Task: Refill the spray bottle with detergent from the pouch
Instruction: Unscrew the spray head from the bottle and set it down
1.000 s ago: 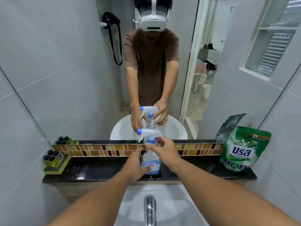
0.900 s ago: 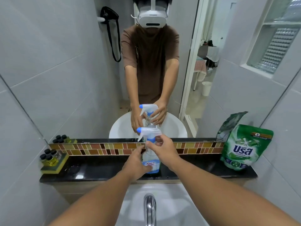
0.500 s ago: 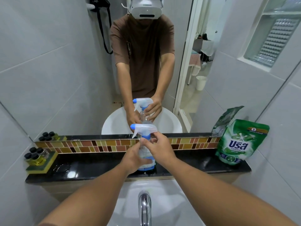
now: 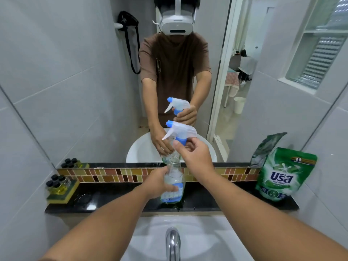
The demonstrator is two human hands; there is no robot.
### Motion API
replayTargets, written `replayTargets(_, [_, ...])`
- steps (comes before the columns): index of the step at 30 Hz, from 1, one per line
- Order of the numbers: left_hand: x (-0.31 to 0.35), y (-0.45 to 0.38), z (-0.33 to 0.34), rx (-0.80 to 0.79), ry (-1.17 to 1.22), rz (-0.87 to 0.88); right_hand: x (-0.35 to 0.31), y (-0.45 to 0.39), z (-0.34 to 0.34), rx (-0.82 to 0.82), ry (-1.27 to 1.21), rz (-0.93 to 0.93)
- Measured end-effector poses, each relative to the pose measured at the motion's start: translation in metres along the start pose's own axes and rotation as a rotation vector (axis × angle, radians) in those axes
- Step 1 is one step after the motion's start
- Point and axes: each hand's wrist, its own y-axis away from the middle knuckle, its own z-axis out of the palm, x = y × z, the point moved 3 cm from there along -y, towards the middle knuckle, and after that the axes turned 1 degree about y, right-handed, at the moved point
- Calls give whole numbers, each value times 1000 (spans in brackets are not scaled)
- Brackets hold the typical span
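The left hand [image 4: 160, 182] grips the bottle [image 4: 173, 183] upright on the bench [image 4: 116, 194] so the right hand [image 4: 195, 157] can pinch the sprayer [image 4: 180, 132] clear; the pouch [image 4: 282, 176] waits at three o'clock.

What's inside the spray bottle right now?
The spray bottle on the ledge looks mostly clear, so little liquid shows. The left hand and the label cover the lower part, so the level there cannot be seen. The right hand holds the sprayer head.

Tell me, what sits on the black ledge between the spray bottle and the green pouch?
Nothing: in the head view the ledge is bare from the bottle to the pouch. Only the right hand's forearm crosses above it.
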Motion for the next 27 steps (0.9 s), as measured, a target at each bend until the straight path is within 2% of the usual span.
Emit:
replayTargets(8, [23, 6, -12, -4, -101, 3, -50, -5, -33, 78, -42, -87])
replayTargets(19, [43, 18, -16, -45, -95, 6, -49, 6, -39, 98, -163, -29])
replayTargets(27, [43, 27, -14, -60, -109, 0, -65, 4, -56, 200, -177, -28])
